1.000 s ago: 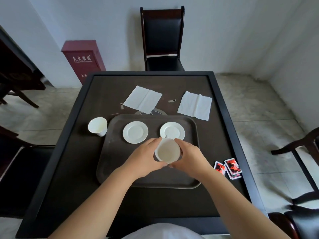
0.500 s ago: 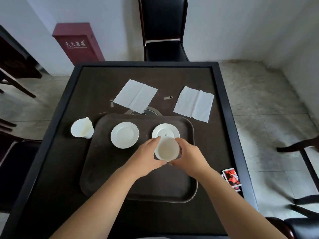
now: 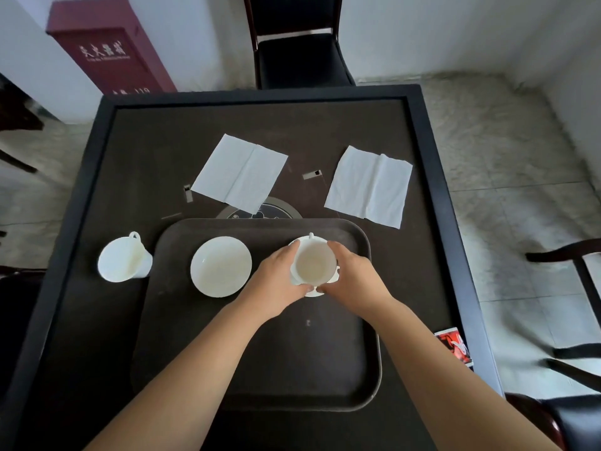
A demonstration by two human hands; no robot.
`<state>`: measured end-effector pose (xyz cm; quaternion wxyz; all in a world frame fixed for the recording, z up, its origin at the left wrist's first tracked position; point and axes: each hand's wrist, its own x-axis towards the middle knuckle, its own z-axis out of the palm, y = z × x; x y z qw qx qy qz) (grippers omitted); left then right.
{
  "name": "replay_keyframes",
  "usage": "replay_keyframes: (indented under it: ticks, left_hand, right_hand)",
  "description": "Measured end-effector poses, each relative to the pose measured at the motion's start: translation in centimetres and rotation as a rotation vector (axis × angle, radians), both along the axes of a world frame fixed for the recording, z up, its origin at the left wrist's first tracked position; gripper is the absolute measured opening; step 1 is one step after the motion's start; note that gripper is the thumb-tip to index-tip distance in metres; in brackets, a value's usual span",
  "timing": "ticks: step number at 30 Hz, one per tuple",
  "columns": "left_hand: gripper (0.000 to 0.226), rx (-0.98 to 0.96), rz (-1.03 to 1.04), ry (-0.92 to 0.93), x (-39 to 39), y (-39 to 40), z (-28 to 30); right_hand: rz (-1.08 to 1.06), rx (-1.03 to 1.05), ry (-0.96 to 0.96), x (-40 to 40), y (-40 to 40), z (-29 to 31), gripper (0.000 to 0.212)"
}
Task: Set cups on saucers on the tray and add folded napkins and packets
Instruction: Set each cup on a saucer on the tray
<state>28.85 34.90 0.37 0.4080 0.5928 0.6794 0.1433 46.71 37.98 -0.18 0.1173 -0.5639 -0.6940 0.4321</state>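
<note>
Both hands cup a white cup (image 3: 313, 264) over the right saucer (image 3: 313, 291) on the dark tray (image 3: 260, 379); my left hand (image 3: 276, 279) grips its left side and my right hand (image 3: 353, 281) its right side. The saucer is mostly hidden under the cup and fingers, so contact between them is unclear. An empty white saucer (image 3: 221, 265) lies on the tray's left. A second white cup (image 3: 123, 259) stands on the table, left of the tray. Two unfolded white napkins (image 3: 240, 172) (image 3: 369, 185) lie beyond the tray. Red packets (image 3: 453, 348) lie at the table's right edge.
The dark table (image 3: 156, 141) has a raised black rim. A black chair (image 3: 299, 43) stands at its far side, a red cabinet (image 3: 107, 50) by the wall at far left, and another chair (image 3: 572, 320) to the right. A round metal fitting (image 3: 260, 211) peeks out behind the tray.
Both hands carried the cup forward from above the tray's middle to over the right saucer. The view has tilted down and closer to the table.
</note>
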Motion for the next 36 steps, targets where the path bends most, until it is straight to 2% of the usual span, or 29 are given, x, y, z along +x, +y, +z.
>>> replay_keyframes:
  ticks: [6, 12, 20, 24, 26, 28, 32, 36]
  left_hand:
    - [0.088, 0.020, 0.042, -0.031, -0.3, 0.6, -1.2]
    - [0.087, 0.020, 0.043, -0.052, -0.4, 0.6, -1.4]
    - [0.084, 0.050, 0.060, -0.074, -0.3, -0.2, -2.0]
    - [0.089, 0.054, 0.037, -0.053, -0.2, -0.4, -2.0]
    - [0.102, 0.044, -0.037, 0.031, -0.3, -0.7, -1.9]
    - [0.105, 0.081, -0.113, 0.148, -0.5, -1.5, -1.5]
    - [0.092, 0.150, -0.147, 0.327, -1.6, -3.5, -0.9]
    - [0.086, 0.114, -0.200, 0.541, -2.5, -5.8, -0.3]
  right_hand:
    - [-0.006, -0.004, -0.012, -0.3, 0.6, -0.9, 0.071]
    - [-0.001, -0.015, -0.028, -0.1, 0.5, -1.4, 0.065]
    - [0.029, 0.024, -0.049, -0.1, 0.1, -1.4, 0.074]
    - [0.037, 0.007, -0.081, -0.2, -0.1, -1.3, 0.087]
    - [0.037, -0.007, -0.128, -0.1, -0.3, -1.2, 0.097]
    - [0.044, 0.008, -0.195, 0.1, -0.7, -0.7, 0.105]
    - [0.085, 0.142, -0.272, 0.7, -2.5, 0.4, 0.106]
    - [0.177, 0.208, -0.428, 1.0, -5.2, 1.1, 0.101]
